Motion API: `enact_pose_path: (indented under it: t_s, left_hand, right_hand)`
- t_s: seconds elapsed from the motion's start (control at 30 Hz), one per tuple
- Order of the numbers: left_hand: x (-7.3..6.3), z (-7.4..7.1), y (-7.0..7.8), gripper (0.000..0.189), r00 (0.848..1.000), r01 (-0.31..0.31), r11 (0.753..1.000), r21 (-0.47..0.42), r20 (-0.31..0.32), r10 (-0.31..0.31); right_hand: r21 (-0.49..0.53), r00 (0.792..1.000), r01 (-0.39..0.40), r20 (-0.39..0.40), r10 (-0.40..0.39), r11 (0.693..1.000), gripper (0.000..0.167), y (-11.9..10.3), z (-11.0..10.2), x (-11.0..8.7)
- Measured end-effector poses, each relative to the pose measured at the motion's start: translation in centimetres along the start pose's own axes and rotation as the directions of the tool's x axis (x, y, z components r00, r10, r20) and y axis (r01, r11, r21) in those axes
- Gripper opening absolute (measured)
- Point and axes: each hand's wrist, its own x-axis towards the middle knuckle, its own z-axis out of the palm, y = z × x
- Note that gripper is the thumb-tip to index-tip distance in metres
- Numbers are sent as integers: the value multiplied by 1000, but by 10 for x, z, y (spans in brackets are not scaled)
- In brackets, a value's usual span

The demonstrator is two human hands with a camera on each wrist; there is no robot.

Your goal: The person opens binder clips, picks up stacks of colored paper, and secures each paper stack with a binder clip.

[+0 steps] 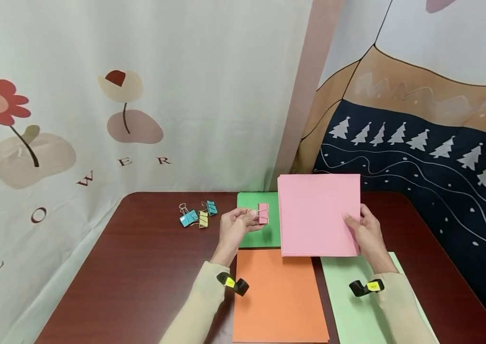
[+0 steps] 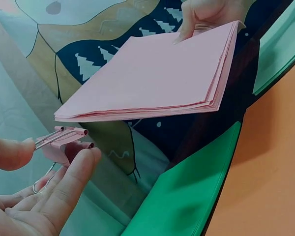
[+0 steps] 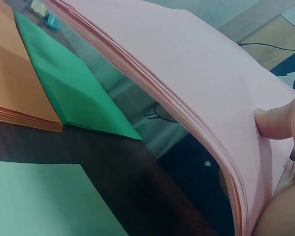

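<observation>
In the head view my left hand (image 1: 235, 231) pinches a pink binder clip (image 1: 263, 213) by its wire handles. The left wrist view shows the clip (image 2: 66, 140) with its mouth parted, close to the near edge of a pink paper stack (image 2: 152, 73). My right hand (image 1: 367, 234) grips that stack (image 1: 318, 215) by its right edge, thumb on top and fingers beneath. The sheets are raised over the table, their edges slightly fanned, and bend near the thumb (image 3: 275, 120) in the right wrist view.
Dark green paper (image 1: 251, 234) lies behind an orange stack (image 1: 279, 296), with light green paper (image 1: 346, 286) to the right. Blue binder clips (image 1: 189, 218) and a yellow one (image 1: 203, 220) sit at the back left of the brown table (image 1: 140, 286). Printed curtains (image 1: 208, 95) hang behind it.
</observation>
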Motion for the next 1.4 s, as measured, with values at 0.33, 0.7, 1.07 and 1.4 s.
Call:
enact_pose_path:
  t_s: [0.33, 0.7, 1.07, 1.4]
  left_hand:
    - [1, 2, -3, 17, 999, 30, 999, 15, -26, -29]
    - [-1, 4, -6, 17, 999, 49, 999, 0, -3, -49]
    - [-1, 12, -10, 18, 998, 67, 998, 2, 9, -67]
    - [-1, 16, -14, 18, 996, 91, 995, 26, 9, -92]
  right_hand:
    - [18, 999, -3, 34, 3, 1000, 31, 1, 11, 0]
    - [13, 999, 0, 34, 0, 1000, 36, 4, 18, 0]
    - [-1, 1000, 0, 29, 0, 1000, 38, 5, 21, 0]
    - [-7, 1000, -6, 17, 6, 1000, 37, 8, 22, 0]
